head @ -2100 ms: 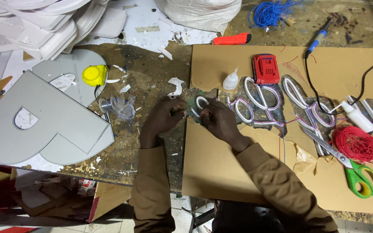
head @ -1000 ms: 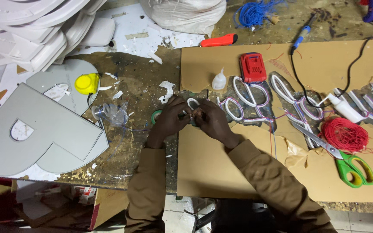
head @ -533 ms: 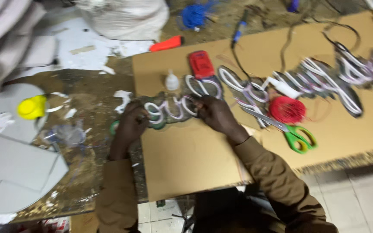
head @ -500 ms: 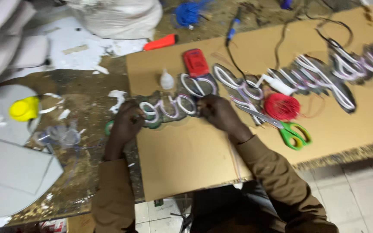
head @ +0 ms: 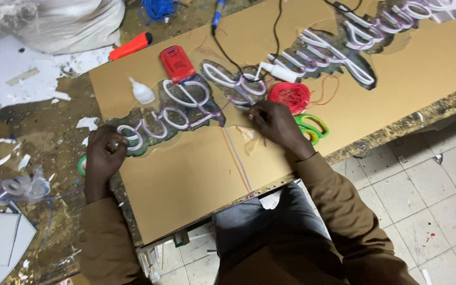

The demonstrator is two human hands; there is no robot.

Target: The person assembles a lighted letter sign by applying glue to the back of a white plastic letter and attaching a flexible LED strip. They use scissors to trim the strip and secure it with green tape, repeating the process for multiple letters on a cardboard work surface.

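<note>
A long neon-style sign of white looping tubing on a clear backing lies across a brown board. My left hand grips the sign's left end near the board's left edge. My right hand rests on the sign's middle, fingers pressed down by thin red and white wires that trail toward me. Whether the right hand pinches anything is hidden.
A red wire spool and green-handled scissors lie beside my right hand. A small white glue bottle, a red box, an orange knife, a blue-handled tool and a white sack sit farther back. The tiled floor lies right.
The view swung left-down, so the sign now runs diagonally. My hands moved apart: the left stays at the sign's left end, the right slid rightward to the middle near the red spool.
</note>
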